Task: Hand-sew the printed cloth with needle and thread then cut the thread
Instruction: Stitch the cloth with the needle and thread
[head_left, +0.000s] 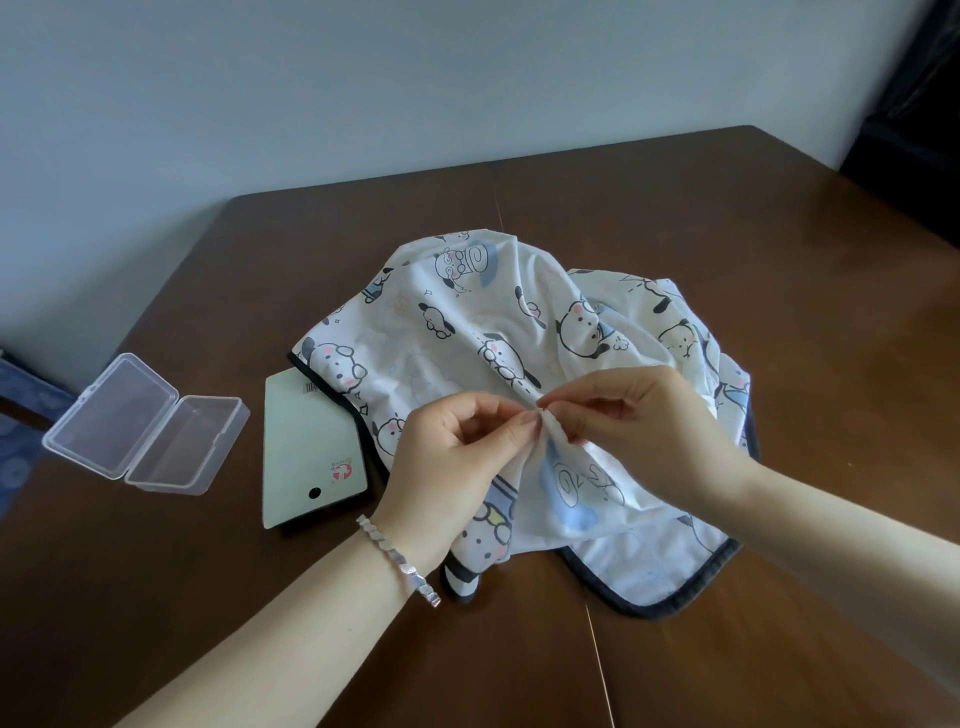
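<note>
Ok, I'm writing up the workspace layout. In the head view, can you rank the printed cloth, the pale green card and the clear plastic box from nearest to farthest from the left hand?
1. printed cloth: pinched by the left hand, at centre.
2. pale green card: just left of the hand, its corner under the cloth's edge.
3. clear plastic box: lid open, farthest left.

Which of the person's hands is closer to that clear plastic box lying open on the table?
Left. The left hand pinches the white cartoon-printed cloth, right of the clear plastic hinged box; the right hand pinches the same fold, farther right.
</note>
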